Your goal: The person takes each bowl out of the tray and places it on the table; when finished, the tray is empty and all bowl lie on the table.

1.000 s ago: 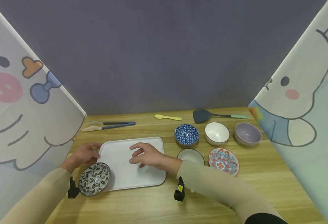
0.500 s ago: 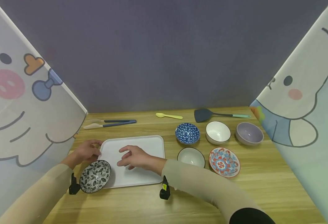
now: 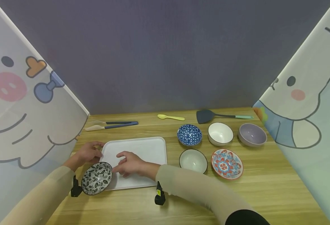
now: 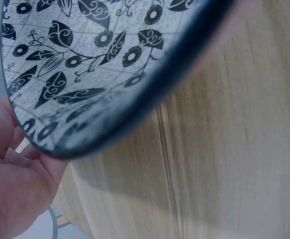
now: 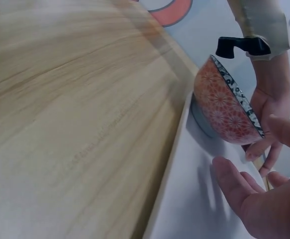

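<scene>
A bowl (image 3: 97,178), with black-and-white leaves inside and red flowers outside, stands tilted over the left front corner of a white tray (image 3: 150,150). My left hand (image 3: 88,152) is just beyond the bowl at the tray's left edge. In the left wrist view, the bowl (image 4: 80,64) covers part of that left hand (image 4: 20,194); what its fingertips hold is hidden. Over the tray, my right hand (image 3: 131,165) has its fingers spread near the bowl's right rim. The right wrist view shows a small gap between this right hand (image 5: 264,194) and the bowl (image 5: 227,107).
Tongs (image 3: 111,125), a yellow spoon (image 3: 170,117) and a dark spatula (image 3: 205,116) lie along the back. To the right stand a blue bowl (image 3: 189,135), white bowl (image 3: 220,134), purple bowl (image 3: 252,135), grey-white dish (image 3: 193,161) and red-blue patterned dish (image 3: 227,164).
My right hand has moved left across the tray, up close to the tilted bowl. The left hand and the bowl have stayed about where they were.
</scene>
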Demonstrator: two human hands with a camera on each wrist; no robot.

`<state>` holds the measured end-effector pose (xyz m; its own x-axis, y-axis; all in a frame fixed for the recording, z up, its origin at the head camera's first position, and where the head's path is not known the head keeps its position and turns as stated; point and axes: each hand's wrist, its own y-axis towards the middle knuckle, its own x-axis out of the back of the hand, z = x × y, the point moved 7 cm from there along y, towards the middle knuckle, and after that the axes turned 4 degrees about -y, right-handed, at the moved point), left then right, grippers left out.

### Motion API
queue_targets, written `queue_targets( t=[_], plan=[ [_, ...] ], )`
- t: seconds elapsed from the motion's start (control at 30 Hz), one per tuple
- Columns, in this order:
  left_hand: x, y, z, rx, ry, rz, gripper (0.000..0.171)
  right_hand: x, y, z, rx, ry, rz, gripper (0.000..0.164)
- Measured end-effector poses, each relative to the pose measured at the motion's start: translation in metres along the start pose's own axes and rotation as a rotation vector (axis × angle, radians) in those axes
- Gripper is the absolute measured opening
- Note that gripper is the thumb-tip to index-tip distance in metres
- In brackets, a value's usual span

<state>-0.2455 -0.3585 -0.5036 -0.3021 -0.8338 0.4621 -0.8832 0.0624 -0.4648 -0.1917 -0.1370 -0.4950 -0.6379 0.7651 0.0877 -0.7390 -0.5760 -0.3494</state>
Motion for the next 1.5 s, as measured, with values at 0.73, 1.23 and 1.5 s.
queue_targets(
  t=[0.73, 1.23, 1.5],
  plan=[
    [0.0, 0.0, -0.001, -0.003, 0.017, -0.018, 0.059, -0.02, 0.006, -0.01, -0.03, 0.065, 0.047, 0.064],
    [-0.001, 0.002, 0.003, -0.01, -0.006, -0.008, 0.061, -0.026, 0.0, -0.011, -0.021, 0.07, 0.067, 0.061],
    [0.0, 0.003, 0.005, -0.002, -0.015, -0.008, 0.061, -0.023, -0.004, -0.015, -0.02, 0.092, 0.089, 0.057]
  ],
)
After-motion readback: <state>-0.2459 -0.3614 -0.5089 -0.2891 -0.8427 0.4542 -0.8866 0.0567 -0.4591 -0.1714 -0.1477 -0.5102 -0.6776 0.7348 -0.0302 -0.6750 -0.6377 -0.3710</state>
